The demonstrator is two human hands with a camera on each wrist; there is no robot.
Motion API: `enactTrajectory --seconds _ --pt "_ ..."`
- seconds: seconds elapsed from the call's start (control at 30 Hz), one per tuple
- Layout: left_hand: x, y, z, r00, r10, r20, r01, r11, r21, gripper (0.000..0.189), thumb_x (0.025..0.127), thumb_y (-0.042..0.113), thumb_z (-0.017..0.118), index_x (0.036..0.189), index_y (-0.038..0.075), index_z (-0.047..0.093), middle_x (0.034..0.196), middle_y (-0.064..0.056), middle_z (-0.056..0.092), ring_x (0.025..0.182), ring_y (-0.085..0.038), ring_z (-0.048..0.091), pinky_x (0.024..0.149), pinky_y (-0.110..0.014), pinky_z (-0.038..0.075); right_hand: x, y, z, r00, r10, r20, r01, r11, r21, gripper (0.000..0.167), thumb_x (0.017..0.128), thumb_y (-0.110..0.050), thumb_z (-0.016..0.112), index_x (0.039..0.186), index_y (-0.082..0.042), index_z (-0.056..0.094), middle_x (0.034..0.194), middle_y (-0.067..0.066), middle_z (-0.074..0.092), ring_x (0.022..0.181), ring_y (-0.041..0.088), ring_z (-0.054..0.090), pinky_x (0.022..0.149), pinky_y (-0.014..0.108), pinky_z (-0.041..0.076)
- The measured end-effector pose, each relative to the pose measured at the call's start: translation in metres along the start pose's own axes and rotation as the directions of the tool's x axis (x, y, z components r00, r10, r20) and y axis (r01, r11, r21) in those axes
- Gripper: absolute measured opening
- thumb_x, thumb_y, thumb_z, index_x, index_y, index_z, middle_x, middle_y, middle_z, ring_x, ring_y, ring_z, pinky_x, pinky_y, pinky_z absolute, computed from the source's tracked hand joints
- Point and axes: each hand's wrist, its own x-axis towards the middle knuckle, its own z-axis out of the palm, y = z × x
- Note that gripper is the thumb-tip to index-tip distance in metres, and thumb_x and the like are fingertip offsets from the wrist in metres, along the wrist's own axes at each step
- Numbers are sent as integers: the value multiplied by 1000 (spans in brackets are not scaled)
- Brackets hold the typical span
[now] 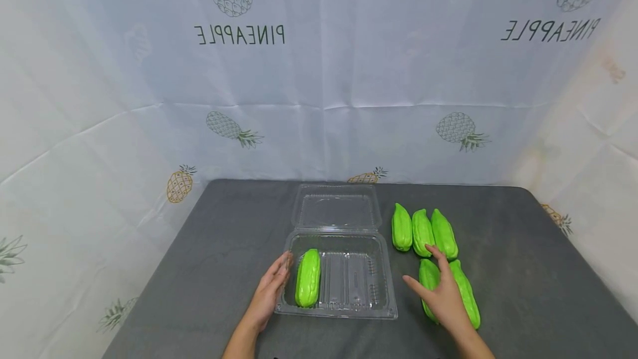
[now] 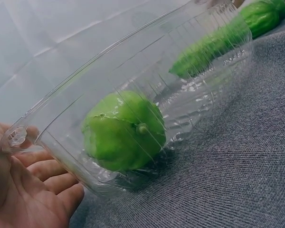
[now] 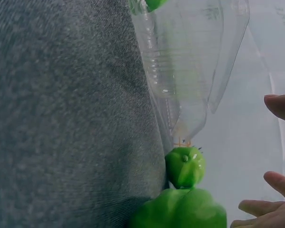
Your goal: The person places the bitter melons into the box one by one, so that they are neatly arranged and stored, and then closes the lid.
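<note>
A clear plastic clamshell box (image 1: 349,313) lies with its lid (image 1: 336,212) folded back. Inside, on its left side, is one bright green, ridged, elongated vegetable (image 1: 308,278), its kind not certain. My left hand (image 1: 269,292) touches the outside of the box's left wall; in the left wrist view its relaxed fingers (image 2: 52,171) rest beside the corner. To the right of the box, my right hand (image 1: 441,292) hovers with thumb and fingers spread apart, over a near pair of similar green vegetables (image 1: 464,295). It partly hides the left one (image 1: 428,273). Nothing is between its fingers.
Three more green vegetables (image 1: 422,231) lie side by side in a row behind that pair. Everything rests on a dark grey cloth-covered table (image 1: 234,226). A pale curtain printed with pineapples (image 1: 319,71) hangs behind the table and along both sides.
</note>
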Motion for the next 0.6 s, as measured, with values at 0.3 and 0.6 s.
enactTrajectory --seconds 0.3,0.6 --pt "-1 -1 0 1000 -5 0 5 1000 -6 58 102 32 34 146 -1 18 153 -22 19 143 -35 14 114 -49 11 -2 10 4 999 32 22 -31 999 -26 78 81 -20 72 141 -3 26 145 26 28 134 48 23 100 63 28" --pt "0 -1 -1 1000 -2 5 3 1000 -7 58 102 31 34 146 -2 17 153 -22 19 143 -34 14 114 -48 12 -2 11 4 995 93 37 -90 994 -61 75 83 -24 70 142 -5 27 146 25 27 135 47 23 101 64 28"
